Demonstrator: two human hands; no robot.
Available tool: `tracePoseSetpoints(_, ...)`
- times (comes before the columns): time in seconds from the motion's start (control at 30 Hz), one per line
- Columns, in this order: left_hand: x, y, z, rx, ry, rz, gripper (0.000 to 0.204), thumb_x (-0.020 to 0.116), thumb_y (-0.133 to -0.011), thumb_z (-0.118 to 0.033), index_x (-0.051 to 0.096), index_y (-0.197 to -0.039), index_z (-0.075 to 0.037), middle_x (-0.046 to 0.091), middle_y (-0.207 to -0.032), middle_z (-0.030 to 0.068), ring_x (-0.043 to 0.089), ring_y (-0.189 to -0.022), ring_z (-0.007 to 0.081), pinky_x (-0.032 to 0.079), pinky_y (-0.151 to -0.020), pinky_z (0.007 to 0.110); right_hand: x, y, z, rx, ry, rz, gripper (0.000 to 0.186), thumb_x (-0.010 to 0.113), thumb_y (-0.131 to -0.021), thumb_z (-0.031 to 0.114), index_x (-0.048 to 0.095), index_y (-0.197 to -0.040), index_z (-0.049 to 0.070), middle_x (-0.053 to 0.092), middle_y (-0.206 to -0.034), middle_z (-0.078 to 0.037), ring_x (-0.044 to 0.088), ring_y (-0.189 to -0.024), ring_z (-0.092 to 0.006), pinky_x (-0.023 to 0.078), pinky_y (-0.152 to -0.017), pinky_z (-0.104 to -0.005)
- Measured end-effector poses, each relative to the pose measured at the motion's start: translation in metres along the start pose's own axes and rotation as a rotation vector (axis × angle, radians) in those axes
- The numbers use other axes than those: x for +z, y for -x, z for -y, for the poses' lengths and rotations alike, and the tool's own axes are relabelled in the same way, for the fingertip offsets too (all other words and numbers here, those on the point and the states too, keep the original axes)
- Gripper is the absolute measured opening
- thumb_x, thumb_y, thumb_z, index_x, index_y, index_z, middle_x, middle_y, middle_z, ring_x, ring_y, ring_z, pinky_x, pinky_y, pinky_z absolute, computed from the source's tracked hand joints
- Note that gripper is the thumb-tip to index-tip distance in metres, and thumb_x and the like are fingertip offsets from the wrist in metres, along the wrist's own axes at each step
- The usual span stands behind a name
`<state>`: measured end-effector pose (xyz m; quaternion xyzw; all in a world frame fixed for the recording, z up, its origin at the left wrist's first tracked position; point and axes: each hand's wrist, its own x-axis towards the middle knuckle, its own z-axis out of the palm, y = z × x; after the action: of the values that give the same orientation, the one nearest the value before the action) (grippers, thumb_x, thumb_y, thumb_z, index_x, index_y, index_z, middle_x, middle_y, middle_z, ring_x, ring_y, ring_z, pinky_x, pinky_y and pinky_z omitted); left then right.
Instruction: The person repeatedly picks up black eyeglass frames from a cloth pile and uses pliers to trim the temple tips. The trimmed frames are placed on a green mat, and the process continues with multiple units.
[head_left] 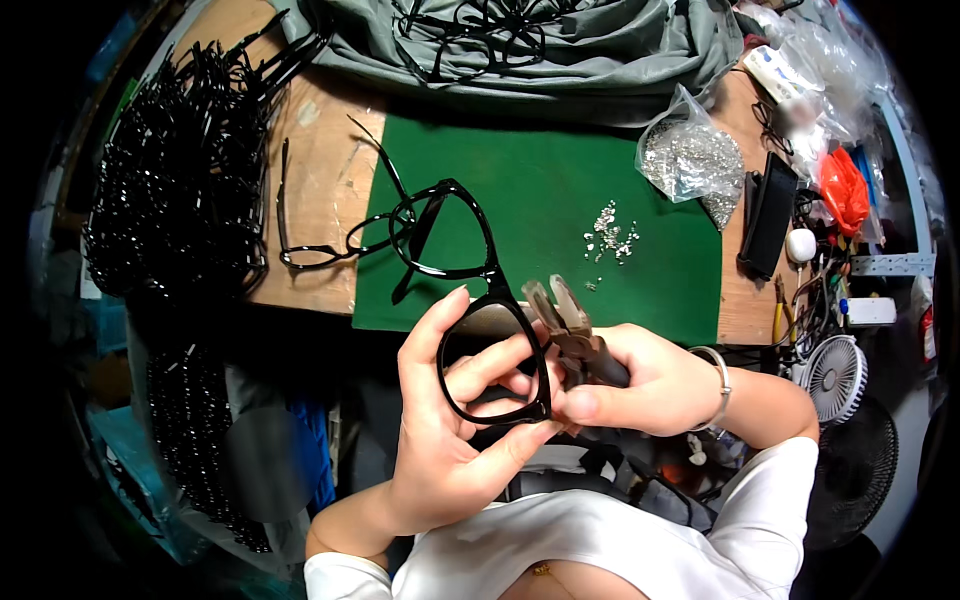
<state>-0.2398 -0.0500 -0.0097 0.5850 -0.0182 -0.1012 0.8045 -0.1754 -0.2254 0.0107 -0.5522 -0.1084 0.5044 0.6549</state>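
My left hand (445, 450) grips a black eyeglass frame (489, 240), held upright with one rim above the other, its fingers showing through and around the lower rim. My right hand (655, 385), with a bangle on the wrist, is closed on metal pliers (585, 345); the jaws point up beside the frame's middle, and my right thumb is at the frame's lower corner, near my left thumb. Another black frame (310, 262) lies left on the table, partly behind the held one. Small silver pieces (610, 235) lie on the green mat (540, 170) beyond the pliers.
A large pile of black frames (170, 190) stands left; more lie on grey cloth (630, 50) at the back. Right are a bag of silver pieces (680, 160), a black case (768, 215), an orange bag (843, 190), tools (782, 310), a small fan (833, 380) and a larger dark fan (850, 475).
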Motion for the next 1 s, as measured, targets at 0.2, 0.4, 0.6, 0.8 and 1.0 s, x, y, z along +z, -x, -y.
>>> tracePoseSetpoints(0.2,-0.009,0.005,-0.011,-0.030,0.036,0.060,0.087,0.061,-0.071,0.010,0.001,-0.131,-0.008,0.043,-0.121,0.0231,0.053,-0.083,0.0107,0.045,-0.077,0.024,-0.011,0.021,-0.001,0.148,0.521,0.125,0.037,0.049,-0.085,0.036,0.053,-0.095,0.001,0.057,-0.069,-0.011,0.058,-0.065,-0.0177,0.045,-0.059,-0.0289)
tracePoseSetpoints(0.4,-0.009,0.002,-0.008,-0.041,-0.016,0.113,0.087,0.058,-0.071,0.011,-0.002,-0.131,-0.009,0.039,-0.123,0.0261,0.059,-0.088,0.0192,0.048,-0.075,0.027,-0.001,0.014,0.004,0.102,0.647,0.150,0.047,0.047,-0.085,0.039,0.053,-0.080,-0.006,0.054,-0.059,-0.020,0.056,-0.057,-0.0337,0.044,-0.053,-0.0380)
tracePoseSetpoints(0.6,0.003,0.002,-0.008,-0.148,0.014,0.019,0.084,0.055,-0.074,0.011,-0.002,-0.131,-0.010,0.037,-0.125,0.0248,0.059,-0.088,0.0188,0.049,-0.076,0.028,0.004,0.014,-0.005,0.098,0.935,-0.002,0.044,0.051,-0.082,0.039,0.053,-0.071,-0.004,0.053,-0.054,-0.019,0.055,-0.053,-0.0361,0.045,-0.052,-0.0407)
tracePoseSetpoints(0.8,-0.001,-0.003,-0.010,-0.169,-0.032,0.033,0.084,0.055,-0.073,0.012,-0.001,-0.131,-0.010,0.038,-0.125,0.0234,0.058,-0.088,0.0163,0.049,-0.074,0.025,-0.030,0.022,-0.014,-0.074,0.662,-0.052,0.050,0.051,-0.081,0.041,0.053,-0.098,-0.006,0.057,-0.076,-0.023,0.058,-0.074,-0.0338,0.045,-0.066,-0.0379)
tracePoseSetpoints(1.0,0.004,-0.010,0.011,-0.105,-0.107,0.008,0.081,0.059,-0.070,0.009,0.007,-0.128,-0.009,0.047,-0.110,0.0203,0.051,-0.066,0.0063,0.043,-0.064,0.019,-0.044,0.017,-0.061,-0.011,1.471,-0.483,0.052,0.056,-0.078,0.032,0.044,-0.109,-0.009,0.056,-0.076,-0.017,0.055,-0.070,-0.0301,0.043,-0.063,-0.0366)
